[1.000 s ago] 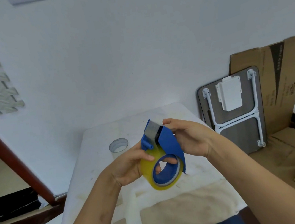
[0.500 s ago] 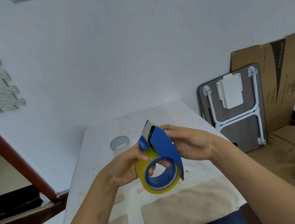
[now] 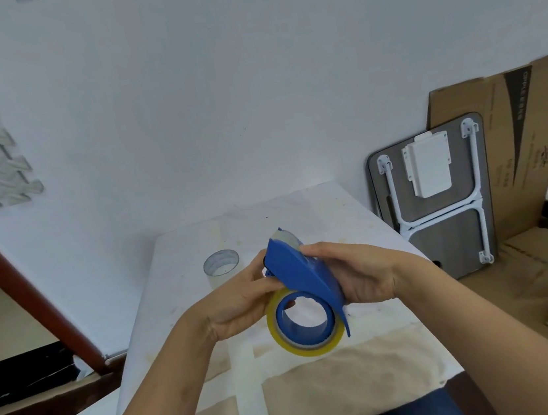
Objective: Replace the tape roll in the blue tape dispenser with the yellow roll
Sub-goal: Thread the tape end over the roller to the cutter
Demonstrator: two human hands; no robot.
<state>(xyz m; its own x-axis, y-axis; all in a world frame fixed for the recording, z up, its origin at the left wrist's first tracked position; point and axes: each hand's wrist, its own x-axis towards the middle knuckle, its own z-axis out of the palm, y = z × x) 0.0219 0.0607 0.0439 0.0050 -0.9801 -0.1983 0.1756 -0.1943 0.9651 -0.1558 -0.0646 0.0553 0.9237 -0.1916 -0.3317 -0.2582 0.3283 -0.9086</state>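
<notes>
I have the blue tape dispenser (image 3: 303,274) up in both hands above the bench (image 3: 318,212), with the yellow roll (image 3: 305,343) already sitting on its blue hub, so I judge the swap itself is nearly done and what is left is seating the roll and leading the tape end up to the cutter.

My left hand (image 3: 239,303) is closed around the dispenser from the side the roll went on. The thumb lies over the top of the roll and a fingertip shows through the hub opening, which steadies the roll so it cannot slide back off. My right hand (image 3: 360,276) is wrapped around the opposite side, behind the blue side plate, fingers curled over the upper edge near the cutter end. That gives me a firm counter-hold while the left hand works. How tightly either hand presses I cannot tell.

The dispenser is tilted, cutter end up and away from me, roll end low and toward me, so the open face of the hub looks at me and I can check the fit.

Beyond the dispenser, a clear roll (image 3: 221,263) stands on the bench, well apart from my hands; I take it for the old one, set aside out of the way.
</notes>
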